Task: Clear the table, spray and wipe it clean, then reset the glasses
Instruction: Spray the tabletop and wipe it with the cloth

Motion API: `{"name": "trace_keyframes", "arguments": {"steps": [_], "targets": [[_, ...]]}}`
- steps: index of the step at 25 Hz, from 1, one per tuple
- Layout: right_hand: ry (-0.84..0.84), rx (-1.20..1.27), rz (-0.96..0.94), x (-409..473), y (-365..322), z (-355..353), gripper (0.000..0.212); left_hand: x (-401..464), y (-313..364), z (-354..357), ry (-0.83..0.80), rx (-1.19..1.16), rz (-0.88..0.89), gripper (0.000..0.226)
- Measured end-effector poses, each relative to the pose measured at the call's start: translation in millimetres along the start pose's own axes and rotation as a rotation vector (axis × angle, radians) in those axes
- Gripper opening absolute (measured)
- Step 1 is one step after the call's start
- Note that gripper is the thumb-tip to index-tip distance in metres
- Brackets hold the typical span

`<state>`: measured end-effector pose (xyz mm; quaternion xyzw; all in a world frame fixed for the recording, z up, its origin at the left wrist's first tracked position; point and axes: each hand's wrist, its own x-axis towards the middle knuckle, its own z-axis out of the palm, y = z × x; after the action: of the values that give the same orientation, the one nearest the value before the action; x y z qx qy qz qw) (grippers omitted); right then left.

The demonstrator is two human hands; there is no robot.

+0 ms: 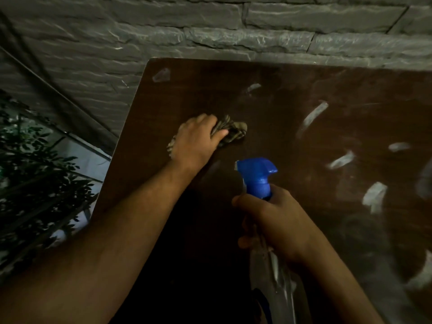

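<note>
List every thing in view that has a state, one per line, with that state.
left hand: curled on the cloth, pressing it to the table
right hand: gripping the spray bottle by its neck
cloth: bunched, on the table under the left hand
spray bottle: held above the table, nozzle pointing left
table: streaked with pale smears, no glasses in view

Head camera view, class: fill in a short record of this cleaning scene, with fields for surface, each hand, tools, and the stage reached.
surface: dark brown table, set against a grey stone wall
left hand: left hand grips a crumpled cloth on the tabletop
right hand: right hand holds a spray bottle with a blue trigger head, above the table
marks: pale streaks on the right part of the table
glasses: none in view
beside table: leafy plant, at left
stage: wiping under way
</note>
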<state>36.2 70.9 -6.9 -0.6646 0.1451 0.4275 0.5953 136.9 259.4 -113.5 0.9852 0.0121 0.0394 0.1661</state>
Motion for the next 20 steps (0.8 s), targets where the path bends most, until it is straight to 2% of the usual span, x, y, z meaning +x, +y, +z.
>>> {"name": "trace_keyframes", "arguments": {"steps": [2, 4, 7, 10, 12, 16, 18, 20], "targets": [[-0.001, -0.026, -0.019, -4, 1, 3, 0.022, -35, -18, -9, 0.005, -0.051, 0.059, 0.03], [0.008, -0.032, -0.036, -6, 1, 3, 0.02, -48, -40, -16, 0.039, -0.057, 0.041, 0.03], [0.026, -0.004, -0.047, -5, 4, 2, 0.02, -19, -42, -9, 0.108, 0.011, -0.064, 0.031], [0.046, 0.026, -0.044, -2, 9, 4, 0.02, 25, -17, 1, 0.094, 0.057, -0.13, 0.031], [0.065, 0.047, -0.028, -4, 12, 9, 0.021, 26, -7, 2, 0.066, 0.029, -0.078, 0.03], [0.079, 0.052, -0.015, -11, 14, 26, 0.023, -51, -21, -12, -0.087, -0.055, 0.198, 0.035], [0.085, 0.067, -0.004, -14, 14, 32, 0.024, -82, -48, -25, -0.075, -0.047, 0.221, 0.036], [0.093, 0.085, -0.001, -20, 14, 36, 0.025, -85, -67, -33, -0.059, -0.057, 0.159, 0.034]]}}
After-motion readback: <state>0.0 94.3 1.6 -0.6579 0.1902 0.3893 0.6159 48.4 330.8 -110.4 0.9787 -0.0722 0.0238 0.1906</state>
